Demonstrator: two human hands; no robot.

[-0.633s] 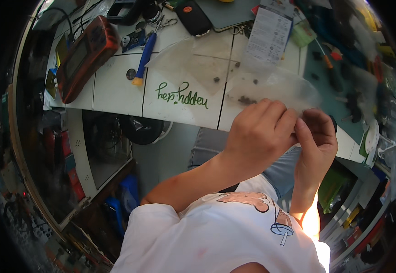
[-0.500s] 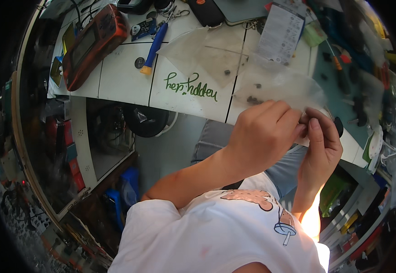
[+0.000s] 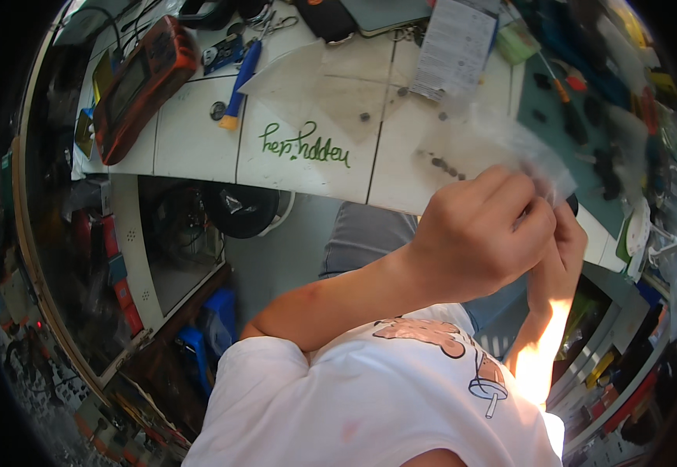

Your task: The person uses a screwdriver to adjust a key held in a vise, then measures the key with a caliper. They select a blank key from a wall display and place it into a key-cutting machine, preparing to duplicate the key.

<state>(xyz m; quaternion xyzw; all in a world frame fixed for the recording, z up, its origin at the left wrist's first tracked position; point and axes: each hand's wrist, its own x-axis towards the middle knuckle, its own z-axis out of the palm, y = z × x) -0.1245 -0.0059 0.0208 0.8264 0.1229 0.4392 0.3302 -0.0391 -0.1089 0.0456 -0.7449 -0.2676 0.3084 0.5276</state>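
Note:
A clear plastic bag [image 3: 502,140] with several small dark pieces [image 3: 447,167] in or under it lies at the table's front edge, its right part raised and crumpled. My left hand [image 3: 486,233] is closed at the bag's near edge, knuckles up, pinching the plastic. Close against it, my right hand [image 3: 560,253] has its fingers curled on the bag's right corner. The left hand covers part of the right one, and the fingertips of both are hidden. A black rounded end [image 3: 573,204] shows just beyond the right fingers.
Another clear bag [image 3: 307,86] lies left on the white tiled table [image 3: 307,175]. Near it are a blue screwdriver [image 3: 244,82], an orange-framed handheld meter [image 3: 140,86] and a black disc [image 3: 218,110]. A printed white sheet [image 3: 455,50] lies behind, beside a green mat [image 3: 580,167] with tools.
My left hand has moved right and over part of my right hand. The bag's right side has risen and crumpled between them. The view has shifted slightly.

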